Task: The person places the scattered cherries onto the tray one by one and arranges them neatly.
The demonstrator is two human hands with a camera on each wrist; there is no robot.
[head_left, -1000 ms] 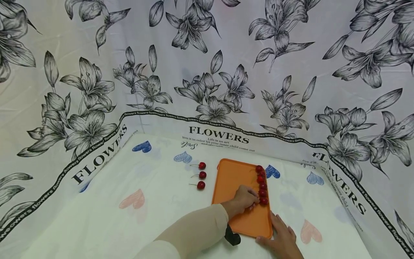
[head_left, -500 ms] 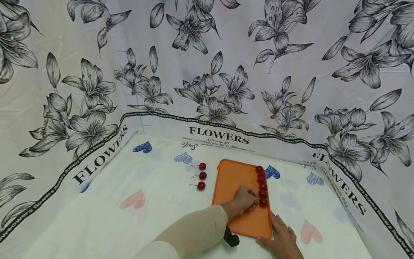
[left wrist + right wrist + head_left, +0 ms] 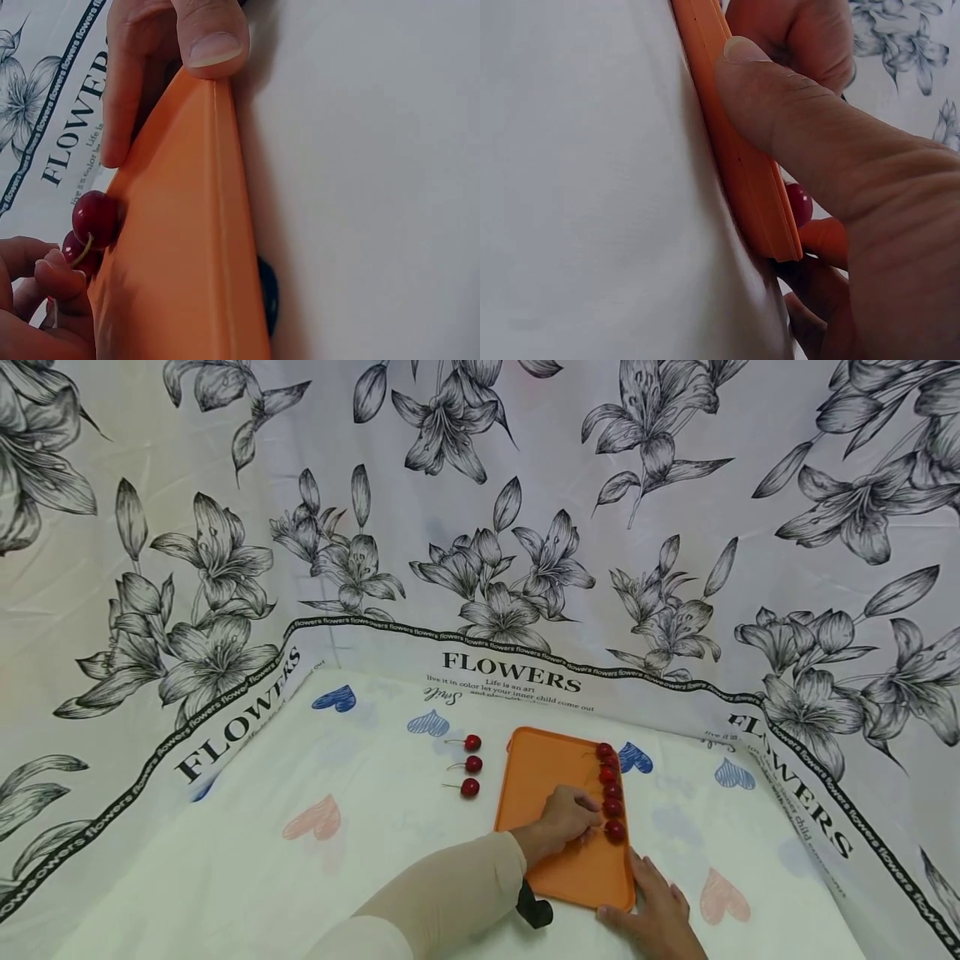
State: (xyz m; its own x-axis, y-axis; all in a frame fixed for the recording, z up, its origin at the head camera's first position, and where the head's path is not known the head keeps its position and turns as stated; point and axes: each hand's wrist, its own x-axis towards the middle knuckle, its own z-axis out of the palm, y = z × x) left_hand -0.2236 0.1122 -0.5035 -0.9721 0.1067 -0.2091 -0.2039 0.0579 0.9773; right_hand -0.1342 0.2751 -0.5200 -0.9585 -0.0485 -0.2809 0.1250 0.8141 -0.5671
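Note:
An orange tray lies on the table cloth, with several red cherries lined up along its right edge. At the near end of this row is a cherry, a small gap from its neighbour. My left hand reaches over the tray and pinches that cherry's stem between thumb and fingertips, as the left wrist view shows. My right hand grips the tray's near right corner. Its thumb presses along the tray's side in the right wrist view, and its other fingers are partly hidden.
Three cherries with stems pointing left stand in a column on the cloth, left of the tray. A black strap-like piece hangs under the left sleeve. Behind the table rises a flower-printed curtain.
The nearest cherry in the row has shifted slightly toward me, widening the gap to its neighbour. My left hand stays at its stem, and my right hand keeps the tray corner.

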